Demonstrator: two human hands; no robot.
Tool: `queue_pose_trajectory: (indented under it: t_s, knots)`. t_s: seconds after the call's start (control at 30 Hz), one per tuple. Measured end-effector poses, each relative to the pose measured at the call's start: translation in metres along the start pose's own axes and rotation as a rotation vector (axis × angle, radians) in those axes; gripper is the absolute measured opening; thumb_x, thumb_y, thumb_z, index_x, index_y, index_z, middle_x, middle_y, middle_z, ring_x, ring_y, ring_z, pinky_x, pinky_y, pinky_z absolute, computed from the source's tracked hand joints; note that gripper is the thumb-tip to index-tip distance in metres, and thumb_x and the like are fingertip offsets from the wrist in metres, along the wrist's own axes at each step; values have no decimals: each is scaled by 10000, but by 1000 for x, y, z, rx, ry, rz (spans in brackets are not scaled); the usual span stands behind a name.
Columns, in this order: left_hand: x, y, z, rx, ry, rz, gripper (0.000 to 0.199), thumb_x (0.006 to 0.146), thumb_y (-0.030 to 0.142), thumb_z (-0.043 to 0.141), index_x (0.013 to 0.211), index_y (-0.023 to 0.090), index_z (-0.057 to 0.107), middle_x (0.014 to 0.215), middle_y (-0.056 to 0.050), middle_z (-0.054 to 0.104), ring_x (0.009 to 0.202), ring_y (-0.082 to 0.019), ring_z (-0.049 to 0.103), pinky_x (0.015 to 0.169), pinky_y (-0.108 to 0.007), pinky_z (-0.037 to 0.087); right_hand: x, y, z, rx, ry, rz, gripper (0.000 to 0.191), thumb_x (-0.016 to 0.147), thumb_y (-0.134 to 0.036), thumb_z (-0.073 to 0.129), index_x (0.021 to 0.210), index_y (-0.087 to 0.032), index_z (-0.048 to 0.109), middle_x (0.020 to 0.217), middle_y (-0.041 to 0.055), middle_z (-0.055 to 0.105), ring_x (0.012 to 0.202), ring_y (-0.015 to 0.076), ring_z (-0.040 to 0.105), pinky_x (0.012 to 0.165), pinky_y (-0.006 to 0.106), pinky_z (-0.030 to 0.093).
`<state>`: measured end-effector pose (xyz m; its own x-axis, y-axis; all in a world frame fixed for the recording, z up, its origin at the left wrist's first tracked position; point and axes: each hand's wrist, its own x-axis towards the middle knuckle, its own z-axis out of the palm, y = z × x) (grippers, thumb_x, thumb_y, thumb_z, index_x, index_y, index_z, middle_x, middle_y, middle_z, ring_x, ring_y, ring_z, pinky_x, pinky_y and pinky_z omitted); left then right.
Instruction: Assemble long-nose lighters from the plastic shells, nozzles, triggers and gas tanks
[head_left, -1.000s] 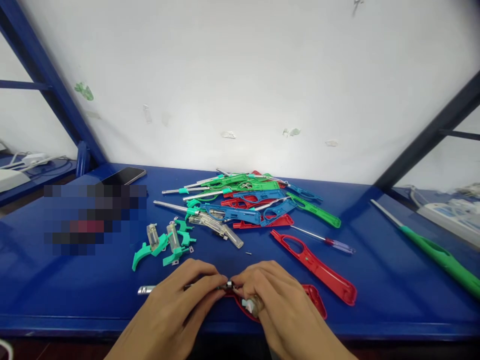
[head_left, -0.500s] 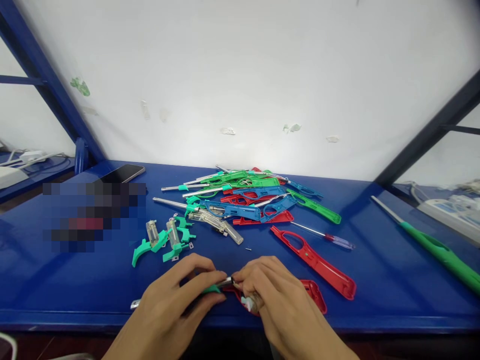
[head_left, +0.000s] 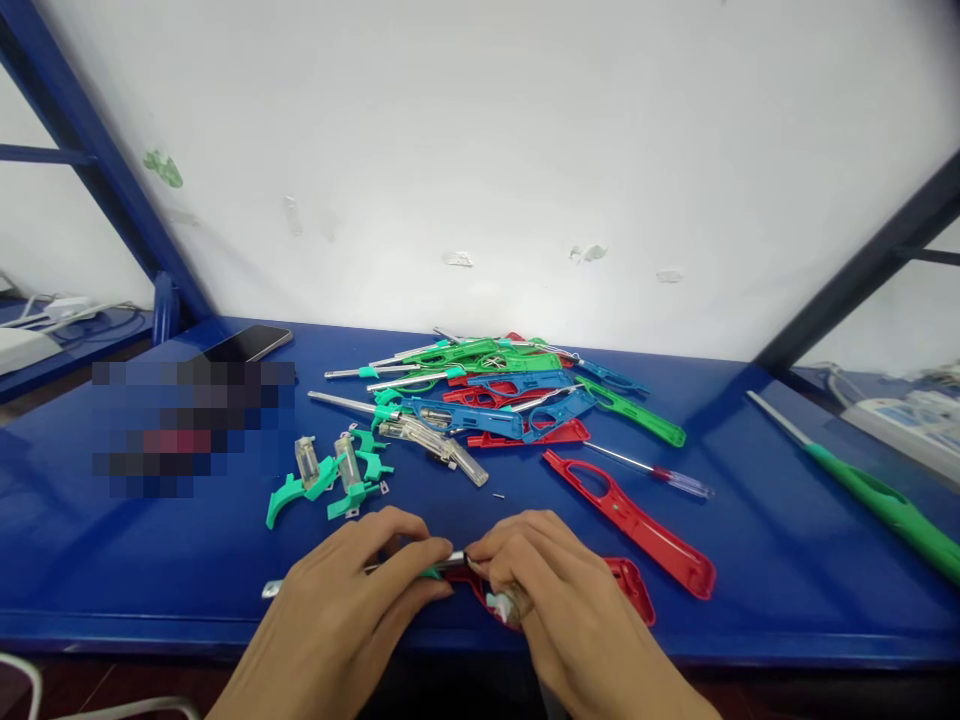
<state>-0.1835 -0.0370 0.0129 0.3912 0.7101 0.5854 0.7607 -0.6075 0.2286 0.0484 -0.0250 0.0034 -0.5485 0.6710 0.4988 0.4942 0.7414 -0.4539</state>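
Near the table's front edge, my left hand (head_left: 367, 590) is closed on a metal tube (head_left: 271, 589) with a teal piece at its right end. The tube's flat silver tip sticks out left of the hand. My right hand (head_left: 547, 590) pinches the tube's dark right end and also holds a small clear part with a whitish tip (head_left: 501, 604) under its fingers. Beneath the hands lies a red shell half (head_left: 632, 590), partly covered by them. Another red shell half (head_left: 634, 525) rests behind and to the right, its inside facing up.
A pile of green, blue and red shells (head_left: 517, 385) with metal tubes lies at the back. Teal triggers with clear parts (head_left: 349, 470) sit left. A screwdriver (head_left: 675, 482), a green lighter (head_left: 877, 500) and a phone (head_left: 247, 345) are also on the blue table (head_left: 150, 560).
Both hands keep nearly the same pose and hold. The metal tube shows slightly more between them, and the whole view has shifted a little.
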Motion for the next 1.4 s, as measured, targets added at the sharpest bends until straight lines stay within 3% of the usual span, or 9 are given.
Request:
queue_pose_trajectory:
  t_s: [0.3, 0.43, 0.67, 0.83, 1.0, 1.13, 1.4]
  knots:
    - [1, -1, -2, 87, -60, 53, 611, 1232, 412, 254, 1125, 251, 833, 963, -31, 821, 779, -169, 821, 722, -251, 704, 1, -1, -1, 5, -51, 54, 467, 773, 131, 383, 996, -267, 485, 1018, 11, 742, 924, 203, 689, 740, 269, 560]
    - [-3, -5, 0, 43, -81, 44, 542, 1229, 375, 308, 1167, 249, 832, 990, -35, 815, 811, -165, 810, 764, -239, 700, 1, -1, -3, 37, -57, 64, 429, 819, 119, 387, 974, -271, 482, 1034, 12, 745, 939, 200, 691, 746, 264, 564]
    - [-5, -2, 4, -22, -60, -8, 479, 1225, 376, 353, 1127, 251, 806, 978, -25, 803, 780, -164, 800, 702, -246, 684, -3, 1, -1, 87, -52, 83, 399, 933, 95, 384, 1021, -280, 485, 1075, 2, 750, 980, 197, 689, 806, 283, 582]
    - [-10, 0, 6, -47, -2, -74, 304, 1208, 428, 449, 1303, 293, 705, 1081, 10, 845, 890, -177, 844, 767, -250, 682, -2, 1, -2, 93, -31, 68, 363, 971, 76, 396, 1002, -276, 477, 1027, -9, 738, 938, 190, 680, 789, 288, 567]
    - [-8, 1, 5, -142, -50, -88, 287, 1218, 376, 418, 1174, 318, 696, 1013, 46, 815, 815, -139, 828, 783, -205, 659, 0, 1, -2, 102, -14, 44, 393, 944, 95, 407, 1023, -285, 465, 1068, -21, 752, 947, 179, 697, 831, 291, 569]
    - [-6, 3, 0, -157, -88, -92, 251, 1184, 278, 454, 1180, 311, 703, 1122, 1, 777, 942, -164, 820, 810, -214, 654, 1, 1, -1, 92, -20, 70, 388, 950, 93, 392, 1002, -285, 458, 1037, -21, 753, 921, 184, 699, 782, 283, 557]
    - [-7, 0, -1, -66, -116, -49, 276, 1140, 201, 438, 1251, 302, 669, 1069, -25, 728, 823, -179, 782, 667, -246, 622, 2, 2, -2, 74, -35, 54, 367, 967, 80, 380, 993, -282, 436, 1003, -11, 732, 909, 192, 688, 772, 289, 561]
